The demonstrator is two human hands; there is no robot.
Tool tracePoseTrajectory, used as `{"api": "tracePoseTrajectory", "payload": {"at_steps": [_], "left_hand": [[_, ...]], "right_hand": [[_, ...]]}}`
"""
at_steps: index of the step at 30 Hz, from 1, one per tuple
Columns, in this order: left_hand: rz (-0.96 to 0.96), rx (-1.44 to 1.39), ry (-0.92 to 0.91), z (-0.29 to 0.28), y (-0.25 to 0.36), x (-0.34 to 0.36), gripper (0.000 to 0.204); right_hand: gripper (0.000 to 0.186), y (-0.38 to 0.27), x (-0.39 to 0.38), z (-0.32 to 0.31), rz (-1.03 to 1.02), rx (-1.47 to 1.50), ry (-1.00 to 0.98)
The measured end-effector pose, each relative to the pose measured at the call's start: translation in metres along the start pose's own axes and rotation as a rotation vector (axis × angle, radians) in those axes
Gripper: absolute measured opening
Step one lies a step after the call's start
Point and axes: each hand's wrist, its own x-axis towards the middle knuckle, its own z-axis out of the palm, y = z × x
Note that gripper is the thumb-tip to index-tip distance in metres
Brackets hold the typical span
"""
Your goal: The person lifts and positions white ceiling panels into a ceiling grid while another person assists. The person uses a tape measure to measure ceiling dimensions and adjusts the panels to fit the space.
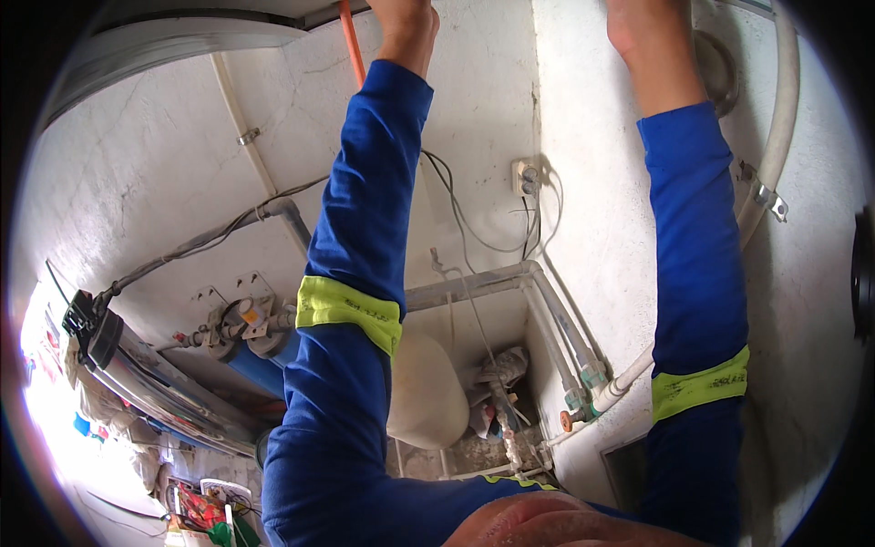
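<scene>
Both my arms, in blue sleeves with yellow-green bands, reach up to the top of the picture. Only the heel and wrist of my left hand (pixel 407 23) show; the fingers are cut off by the upper edge. Just left of it an orange pipe (pixel 352 44) runs up the wall. My right hand (pixel 635 25) is likewise cut off above the wrist, so its fingers and anything they hold stay hidden. Behind the right wrist a round, dull metal-looking fitting (pixel 717 73) sits on the wall.
A beige pipe (pixel 782 109) runs down the right wall. Below are a power outlet (pixel 525 178), grey pipes (pixel 474 284) with a valve handle (pixel 567 420), and a cream tank (pixel 428 392). Blue filter housings (pixel 260 365) and a long cylinder (pixel 155 383) stand left.
</scene>
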Motion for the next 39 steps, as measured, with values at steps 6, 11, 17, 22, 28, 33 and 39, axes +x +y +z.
{"api": "tracePoseTrajectory", "payload": {"at_steps": [6,11,17,22,28,33,39], "left_hand": [[-0.024,-0.047,0.39,0.046,0.023,0.035,0.13],[0.014,0.041,0.426,0.06,0.043,0.045,0.136],[0.079,0.176,0.557,0.07,0.047,0.06,0.142],[-0.094,0.321,0.654,0.072,0.047,0.061,0.153],[-0.085,0.371,0.618,0.074,0.043,0.053,0.154],[-0.089,0.377,0.6,0.071,0.044,0.057,0.153],[-0.11,0.399,0.568,0.071,0.038,0.065,0.151]], "right_hand": [[0.127,-0.009,-0.002,0.002,0.04,-0.061,-0.014],[0.127,-0.028,-0.01,0.001,0.013,-0.069,-0.068],[0.127,-0.045,-0.003,0.011,0.011,-0.161,-0.106],[0.125,-0.047,0.007,0.012,0.034,-0.203,-0.135],[0.091,-0.045,0.015,-0.001,0.033,-0.121,-0.216],[0.084,-0.036,0.026,0.006,0.105,-0.134,-0.112],[0.099,-0.04,0.014,0.001,0.062,-0.118,-0.102]]}}
